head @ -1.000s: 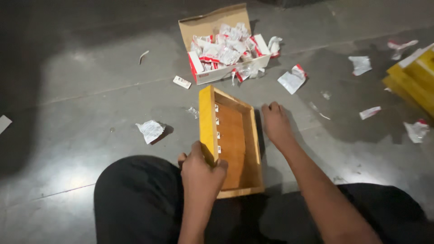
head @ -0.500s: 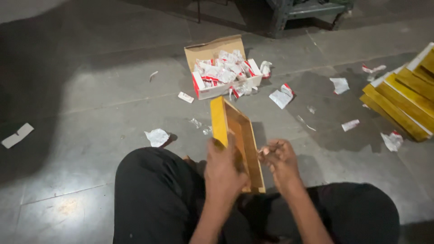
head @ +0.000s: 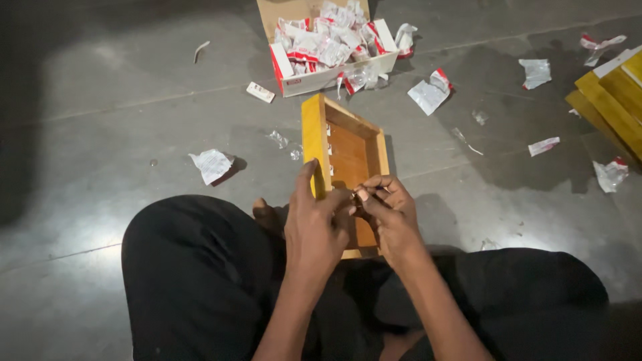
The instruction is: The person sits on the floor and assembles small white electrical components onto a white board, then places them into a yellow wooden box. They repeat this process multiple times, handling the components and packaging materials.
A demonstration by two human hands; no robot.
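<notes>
A shallow wooden tray-like frame (head: 348,137) with a yellow side stands tilted on the floor between my knees. My left hand (head: 314,224) grips its yellow left wall near the bottom end. My right hand (head: 388,214) is closed beside it, fingertips pinched together over the frame's inside, touching the left hand's fingers. Whatever small part it pinches is too small to make out. Small white fittings line the inner left wall.
An open cardboard box (head: 334,73) full of white-and-red packets lies beyond the frame. Torn wrappers (head: 212,164) are scattered over the grey floor. Yellow wooden pieces (head: 612,100) are stacked at the right edge. My legs in black trousers (head: 200,274) frame the foreground.
My right hand has come off the frame's right side and joined the left hand at the frame's near end. The view has shifted closer and lower.
</notes>
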